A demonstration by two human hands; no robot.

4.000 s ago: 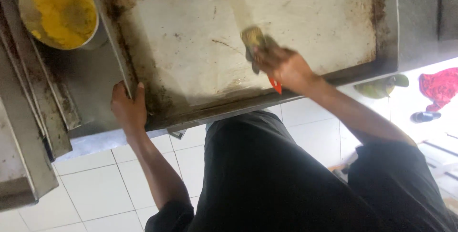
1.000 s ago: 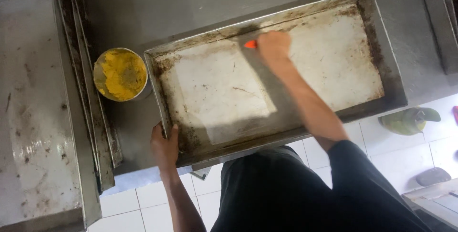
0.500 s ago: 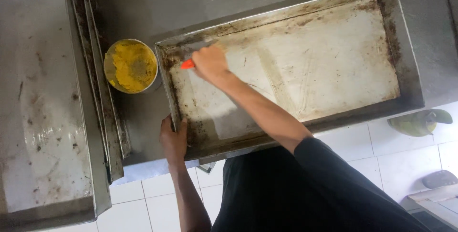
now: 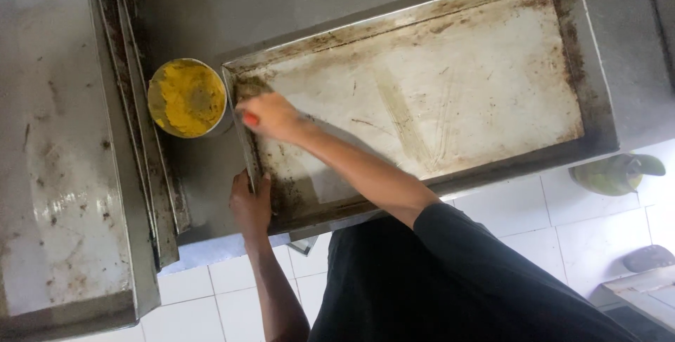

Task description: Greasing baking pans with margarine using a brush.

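The right hand (image 4: 271, 117) is closed around an orange-handled tool (image 4: 249, 120) at the left end of the baking tray (image 4: 598, 103); the left hand (image 4: 249, 205) clamps the tray's near-left rim. Greasy streaks cross the tray's middle — by my judgement, greasing is well underway — with 1 tin of yellow grease (image 4: 187, 97) just beside it.

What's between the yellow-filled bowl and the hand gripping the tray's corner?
Only bare grey metal counter separates the bowl from the left hand, seen in the head view.
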